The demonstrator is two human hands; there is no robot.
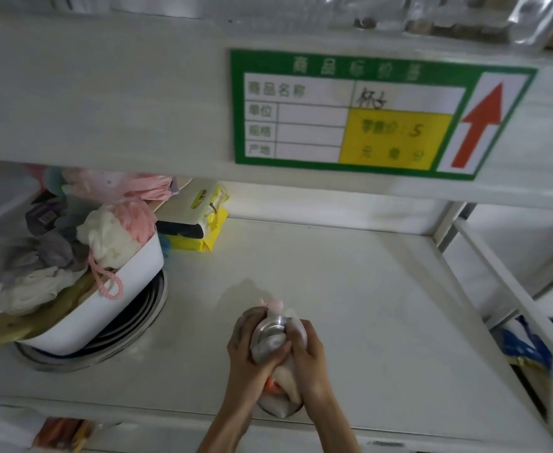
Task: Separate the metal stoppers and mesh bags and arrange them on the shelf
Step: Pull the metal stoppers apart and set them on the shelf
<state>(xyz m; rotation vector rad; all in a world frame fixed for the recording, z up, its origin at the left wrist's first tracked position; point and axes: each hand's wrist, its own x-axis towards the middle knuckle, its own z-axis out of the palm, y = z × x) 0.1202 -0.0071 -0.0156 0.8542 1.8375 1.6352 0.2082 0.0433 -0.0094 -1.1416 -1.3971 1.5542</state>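
Both my hands hold one bundle just above the front of the white shelf (pixel 350 289). My left hand (pixel 249 358) and my right hand (pixel 311 354) wrap around a round metal stopper (pixel 270 335) with a whitish mesh bag (pixel 285 380) bunched against it. A pink bit of the bag sticks out at the top (pixel 273 304). More mesh bags, cream, pink and grey, are heaped in a white tub (pixel 111 308) at the left. The tub rests on a stack of round metal stoppers (pixel 137 325).
Yellow packets (pixel 203 237) lie at the back behind the tub. A green price label (pixel 366 116) is fixed to the shelf edge above. A white frame post (pixel 497 273) runs along the right side, with goods on a lower level (pixel 523 348).
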